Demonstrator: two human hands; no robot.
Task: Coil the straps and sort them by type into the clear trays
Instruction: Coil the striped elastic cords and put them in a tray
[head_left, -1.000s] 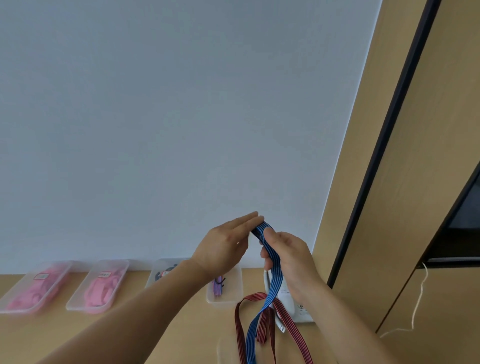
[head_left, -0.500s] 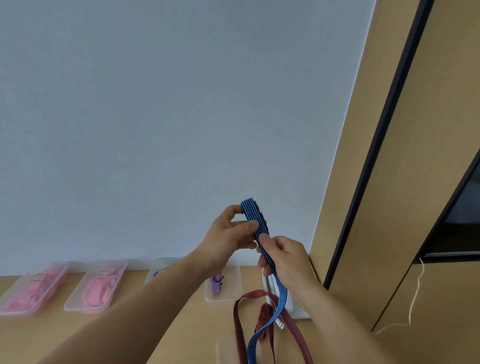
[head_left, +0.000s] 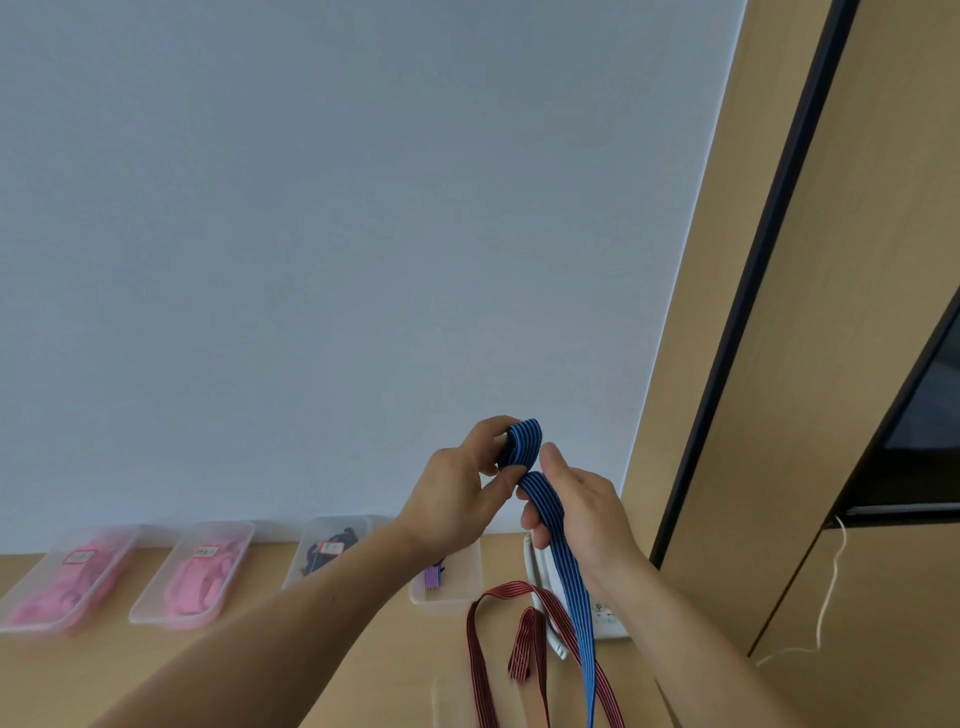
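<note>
Centre-low of frame: left hand (head_left: 457, 493) pinches the started coil of the blue strap (head_left: 523, 440) btw thumb & fingers; right hand (head_left: 576, 514) curls round the tail just below. Best approach: tail taut, edges flush, wrap tight w/o twist. Clear trays (head_left: 156, 616) sit lower left.

Both arms out front, hands raised, nearly touching. My left hand (head_left: 451, 494) pinches the blue strap (head_left: 523, 442) at its coil; my right hand (head_left: 584, 512) curls round its tail.

Blue black-striped strap (head_left: 523, 441): upper end coiled, tail hanging. Red black-striped strap (head_left: 522, 644): uncoiled on tabletop (head_left: 311, 675). 4 clear plastic trays (head_left: 171, 621): 1 row.
</note>
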